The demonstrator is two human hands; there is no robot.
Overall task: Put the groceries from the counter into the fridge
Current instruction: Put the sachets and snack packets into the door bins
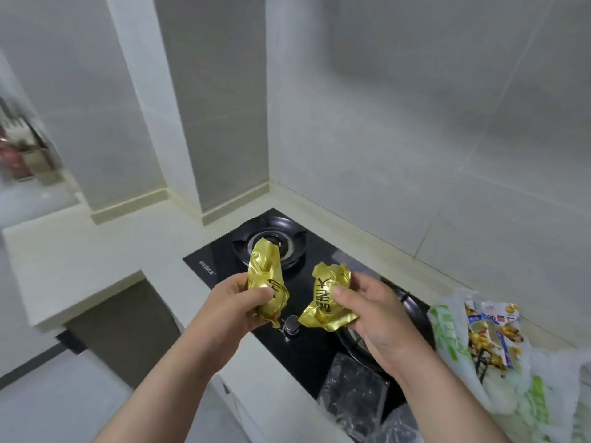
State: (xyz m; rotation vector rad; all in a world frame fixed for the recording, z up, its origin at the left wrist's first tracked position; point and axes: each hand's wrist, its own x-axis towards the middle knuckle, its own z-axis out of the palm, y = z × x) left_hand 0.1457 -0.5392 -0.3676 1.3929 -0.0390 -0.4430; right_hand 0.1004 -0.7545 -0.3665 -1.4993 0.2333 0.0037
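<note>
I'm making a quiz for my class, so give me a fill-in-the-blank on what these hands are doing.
1. The left hand grips the left packet and the right hand the right packet; both packets are ___ in colour.
2. Both hands are above the ___ gas stove.
3. The plastic bag lies on the person's ___ side.
Missing words: gold, black, right.

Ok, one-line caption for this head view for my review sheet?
Left hand holds one gold packet, right hand a second gold packet, over the black gas hob, grocery bag beside it.
</note>
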